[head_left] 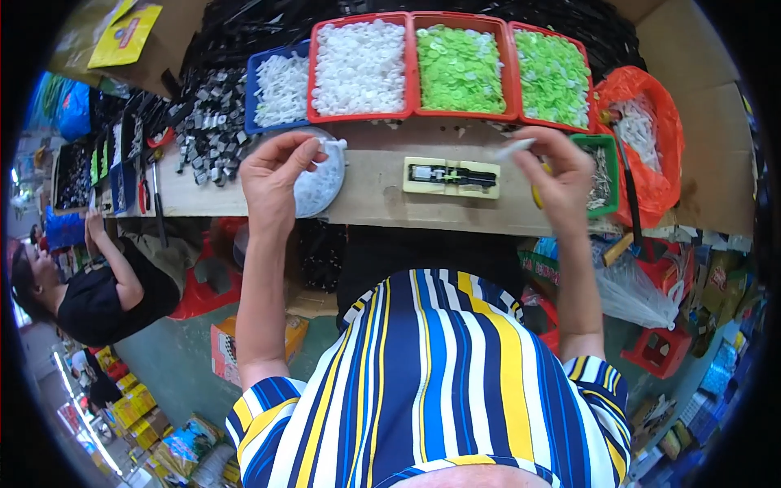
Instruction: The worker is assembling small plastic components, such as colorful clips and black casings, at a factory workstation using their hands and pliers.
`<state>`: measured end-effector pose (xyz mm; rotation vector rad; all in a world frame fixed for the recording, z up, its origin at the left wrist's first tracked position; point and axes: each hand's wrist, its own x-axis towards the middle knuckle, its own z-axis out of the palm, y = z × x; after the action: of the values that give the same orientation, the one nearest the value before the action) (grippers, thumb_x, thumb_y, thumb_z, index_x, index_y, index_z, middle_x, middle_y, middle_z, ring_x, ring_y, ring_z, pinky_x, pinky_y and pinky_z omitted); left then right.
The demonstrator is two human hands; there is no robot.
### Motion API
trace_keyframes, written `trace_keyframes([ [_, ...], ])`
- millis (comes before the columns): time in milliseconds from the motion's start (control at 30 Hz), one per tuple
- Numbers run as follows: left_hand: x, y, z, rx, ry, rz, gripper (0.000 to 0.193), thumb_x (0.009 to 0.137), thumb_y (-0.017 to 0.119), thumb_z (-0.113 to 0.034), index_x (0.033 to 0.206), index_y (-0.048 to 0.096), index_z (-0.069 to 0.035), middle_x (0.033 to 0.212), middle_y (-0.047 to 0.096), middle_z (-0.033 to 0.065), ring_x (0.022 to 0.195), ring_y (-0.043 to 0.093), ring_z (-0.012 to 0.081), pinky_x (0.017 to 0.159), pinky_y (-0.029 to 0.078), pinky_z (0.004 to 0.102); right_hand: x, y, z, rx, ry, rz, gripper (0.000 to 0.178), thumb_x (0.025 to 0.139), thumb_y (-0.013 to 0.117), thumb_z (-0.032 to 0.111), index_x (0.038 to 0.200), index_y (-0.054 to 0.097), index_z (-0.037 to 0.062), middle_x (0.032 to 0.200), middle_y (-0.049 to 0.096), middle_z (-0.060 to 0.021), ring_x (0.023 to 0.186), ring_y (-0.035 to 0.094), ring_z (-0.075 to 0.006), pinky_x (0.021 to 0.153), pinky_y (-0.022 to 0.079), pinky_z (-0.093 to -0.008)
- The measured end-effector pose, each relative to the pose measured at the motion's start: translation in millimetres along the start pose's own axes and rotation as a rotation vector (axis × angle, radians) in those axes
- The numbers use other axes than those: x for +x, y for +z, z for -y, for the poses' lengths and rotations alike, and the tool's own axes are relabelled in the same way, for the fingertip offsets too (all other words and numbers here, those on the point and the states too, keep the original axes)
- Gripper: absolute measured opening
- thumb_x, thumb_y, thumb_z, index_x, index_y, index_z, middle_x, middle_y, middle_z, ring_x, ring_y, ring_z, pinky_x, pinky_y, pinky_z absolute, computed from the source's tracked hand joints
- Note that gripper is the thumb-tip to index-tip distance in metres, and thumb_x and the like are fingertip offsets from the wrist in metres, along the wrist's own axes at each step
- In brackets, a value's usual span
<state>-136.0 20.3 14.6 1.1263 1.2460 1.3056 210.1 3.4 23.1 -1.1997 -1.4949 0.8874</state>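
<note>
My left hand [279, 172] is raised over the left of the bench, thumb and forefinger pinched together at a small white plastic piece [333, 145]. Below those fingertips lies a round, pale dish [324, 189] of white parts, partly covered by the hand. My right hand [563, 172] pinches a slim white plastic part [515, 149], slightly blurred. Between my hands a cream block [415, 188] rests on the bench, with a black and metal assembly [455, 176] set in its recess. Neither hand touches the block.
Along the back stand a blue bin [252, 104], red bins [412, 73] of white and green parts, and loose metal pieces [213, 122]. At right are a green bin [604, 210], an orange bag [669, 154] and a hammer [630, 191]. Another person [114, 285] sits left.
</note>
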Motion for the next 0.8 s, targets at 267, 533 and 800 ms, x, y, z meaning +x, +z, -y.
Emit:
trace_keyframes([
  [267,-21.9,70.3,10.6,-0.331,-0.140,0.036,0.015,0.088,0.073,-0.007,0.101,0.071,0.001,0.087,0.072,0.0081,0.070,0.066,0.0133,0.060,0.045,0.0214,-10.8,65.6,3.9,0.572,0.173,0.032,0.021,0.088,0.069,-0.001,0.107,0.059,-0.0031,0.099,0.068,-0.0091,0.091,0.066,-0.0117,0.080,0.053,-0.0248],
  [533,-27.7,41.5,5.8,0.244,0.299,-0.188,0.010,0.083,0.075,0.002,0.093,0.073,0.002,0.090,0.069,0.0059,0.079,0.063,0.0142,0.070,0.048,0.0240,-21.5,63.8,-8.9,0.512,0.173,-0.053,0.019,0.089,0.067,-0.003,0.106,0.060,-0.0033,0.099,0.068,-0.0080,0.092,0.064,-0.0102,0.081,0.052,-0.0240],
  [800,-67.9,-17.2,22.9,1.076,0.677,-0.244,0.018,0.069,0.081,-0.002,0.086,0.073,-0.005,0.084,0.067,0.0064,0.086,0.061,0.0264,0.076,0.048,0.0365,-23.2,64.3,-17.9,0.465,0.188,-0.042,0.019,0.089,0.069,0.000,0.106,0.062,-0.0003,0.099,0.068,-0.0047,0.088,0.062,-0.0074,0.077,0.049,-0.0208],
])
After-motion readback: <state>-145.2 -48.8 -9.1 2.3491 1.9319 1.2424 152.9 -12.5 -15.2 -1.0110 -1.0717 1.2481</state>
